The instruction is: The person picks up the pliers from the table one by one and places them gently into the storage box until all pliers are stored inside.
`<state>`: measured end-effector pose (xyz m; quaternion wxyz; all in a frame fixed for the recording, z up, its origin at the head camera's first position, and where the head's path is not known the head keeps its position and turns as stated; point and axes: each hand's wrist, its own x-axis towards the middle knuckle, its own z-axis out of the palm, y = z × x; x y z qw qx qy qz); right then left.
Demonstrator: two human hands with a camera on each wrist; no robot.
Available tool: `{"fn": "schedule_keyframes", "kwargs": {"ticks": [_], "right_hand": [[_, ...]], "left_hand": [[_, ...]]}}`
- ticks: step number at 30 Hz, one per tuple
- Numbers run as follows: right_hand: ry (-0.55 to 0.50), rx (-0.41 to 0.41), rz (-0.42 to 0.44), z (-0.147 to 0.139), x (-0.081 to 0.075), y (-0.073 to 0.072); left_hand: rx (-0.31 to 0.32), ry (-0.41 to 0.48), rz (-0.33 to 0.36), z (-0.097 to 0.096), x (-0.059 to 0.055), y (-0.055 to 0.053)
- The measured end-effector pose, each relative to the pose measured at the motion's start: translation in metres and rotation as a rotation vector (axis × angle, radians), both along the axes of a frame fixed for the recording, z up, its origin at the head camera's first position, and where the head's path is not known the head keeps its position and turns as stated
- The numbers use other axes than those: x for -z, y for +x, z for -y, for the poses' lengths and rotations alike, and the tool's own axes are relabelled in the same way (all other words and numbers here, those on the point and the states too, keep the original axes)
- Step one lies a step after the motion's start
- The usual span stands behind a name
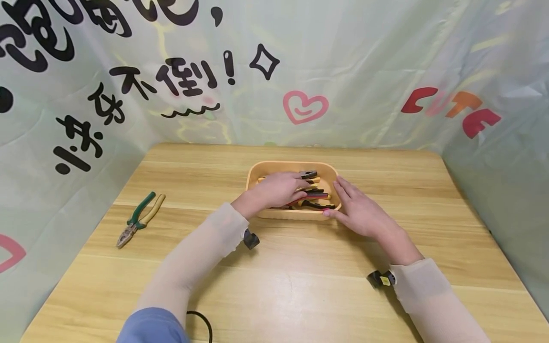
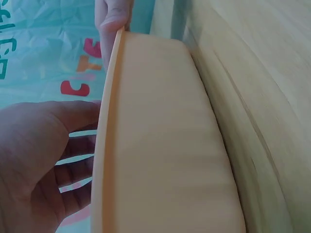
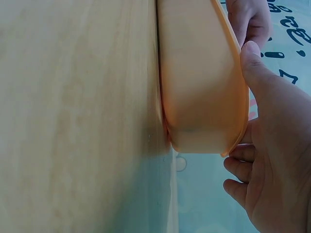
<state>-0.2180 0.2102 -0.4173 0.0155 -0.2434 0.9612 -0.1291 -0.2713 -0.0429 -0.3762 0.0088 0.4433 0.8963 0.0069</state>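
My left hand [image 1: 280, 188] reaches over the near rim into a pale orange plastic basket [image 1: 291, 215]. Its fingers lie over a pile of hand tools, thumb apart from the index finger; in the left wrist view the basket wall hides the fingertips. Beside the fingers show a grey pliers head [image 1: 308, 174] and a tool with black and yellow handles [image 1: 317, 206]. At the basket's right end, my right hand [image 1: 362, 209] touches the rim with fairly straight fingers along the side. Its thumb [image 3: 251, 51] rests against the front rim.
Pliers with one green and one yellow handle [image 1: 141, 216] lie on the left of the wooden table [image 1: 291, 290]. A printed cloth [image 1: 360, 62] hangs behind and along both sides. A black cable [image 1: 205, 320] shows near the front edge, by the left sleeve.
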Motion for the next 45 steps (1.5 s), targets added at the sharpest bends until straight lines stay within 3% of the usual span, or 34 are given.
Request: {"fn": "schedule_keyframes", "kwargs": {"ticks": [11,18,21,29,45], "right_hand": [[-0.002,0.0,0.004,0.0,0.0,0.001],[0.005,-0.004,0.018,0.0,0.0,0.0],[0.009,-0.001,0.026,0.001,-0.001,0.0],[0.01,-0.004,0.027,0.001,-0.002,0.001],[0.047,-0.027,-0.013,0.001,-0.002,0.001]], "left_hand": [[0.024,0.075,-0.014,0.031,-0.006,0.009],[0.023,0.14,-0.086,0.054,-0.004,0.013],[-0.021,0.125,-0.095,0.065,-0.004,0.016],[-0.145,0.122,-0.032,0.095,-0.002,0.023],[-0.318,0.142,-0.066,0.164,0.0,0.038]]}}
